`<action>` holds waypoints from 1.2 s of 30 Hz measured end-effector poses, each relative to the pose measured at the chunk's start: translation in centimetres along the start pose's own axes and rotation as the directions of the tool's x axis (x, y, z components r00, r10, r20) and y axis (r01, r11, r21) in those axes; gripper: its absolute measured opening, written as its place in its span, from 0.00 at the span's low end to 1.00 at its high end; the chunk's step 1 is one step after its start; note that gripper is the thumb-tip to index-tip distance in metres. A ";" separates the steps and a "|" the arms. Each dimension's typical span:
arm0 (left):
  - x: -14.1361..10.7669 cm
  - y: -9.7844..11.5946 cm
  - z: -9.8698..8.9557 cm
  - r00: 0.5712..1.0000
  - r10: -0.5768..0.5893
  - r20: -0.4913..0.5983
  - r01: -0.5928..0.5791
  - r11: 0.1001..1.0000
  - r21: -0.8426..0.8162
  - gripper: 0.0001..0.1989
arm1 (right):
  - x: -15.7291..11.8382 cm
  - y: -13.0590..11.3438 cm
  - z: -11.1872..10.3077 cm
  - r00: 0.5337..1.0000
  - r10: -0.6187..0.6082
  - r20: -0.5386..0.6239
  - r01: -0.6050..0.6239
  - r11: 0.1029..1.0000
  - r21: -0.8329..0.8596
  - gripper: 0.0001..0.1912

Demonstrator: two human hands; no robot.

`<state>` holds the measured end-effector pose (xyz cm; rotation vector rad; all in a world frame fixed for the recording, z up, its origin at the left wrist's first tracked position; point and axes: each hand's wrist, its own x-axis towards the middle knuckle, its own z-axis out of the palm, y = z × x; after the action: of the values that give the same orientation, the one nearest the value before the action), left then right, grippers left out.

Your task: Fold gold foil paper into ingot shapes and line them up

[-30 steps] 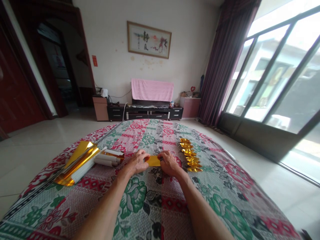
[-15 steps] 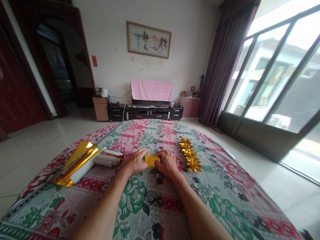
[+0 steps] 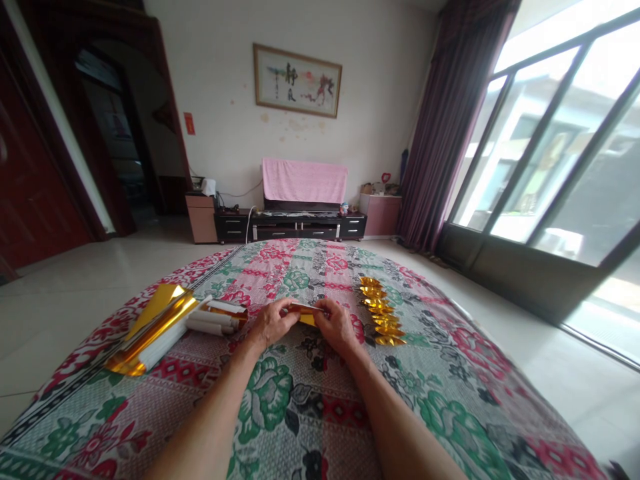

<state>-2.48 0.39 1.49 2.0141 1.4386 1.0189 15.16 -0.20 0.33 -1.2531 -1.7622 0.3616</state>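
Observation:
A small gold paper (image 3: 308, 319) is held between my two hands above the patterned cloth, its far edge bent up and showing a pale side. My left hand (image 3: 274, 324) pinches its left end between thumb and fingers. At the right end, my right hand (image 3: 336, 327) grips it in the same way. To the right lies a row of folded shiny gold pieces (image 3: 381, 311). Gold sheets (image 3: 157, 308) and a gold and white roll (image 3: 163, 340) lie to the left, beside smaller white rolls (image 3: 215, 319).
A round table with a flowered cloth (image 3: 265, 400) fills the foreground. Beyond it stand a low black cabinet (image 3: 320, 230) and a screen under a pink cloth (image 3: 305, 179). A purple curtain (image 3: 435, 127) and large windows are at the right.
The gold paper lay flat between my hands; now its far edge is lifted and bent. My fingers have closed on both ends, and my hands have drawn slightly together.

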 end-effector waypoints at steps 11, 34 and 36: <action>0.9 -1.4 1.7 0.986 0.098 -0.137 -0.126 0.968 -0.216 0.10 | 0.2 0.2 0.3 0.995 -0.092 -0.047 0.094 0.994 0.063 0.11; 0.2 0.8 1.8 0.980 -0.195 0.024 0.153 0.679 -0.719 0.29 | 1.2 0.3 1.5 0.983 0.179 0.030 -0.126 0.557 0.821 0.22; 0.1 1.1 1.5 0.985 -0.162 0.063 0.154 0.647 -0.747 0.22 | 1.2 0.2 1.4 0.983 0.175 0.049 -0.137 0.539 0.831 0.22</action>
<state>-0.60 0.17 1.39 1.2420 0.9202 1.2703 14.07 1.27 0.02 -0.6763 -1.1476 1.1316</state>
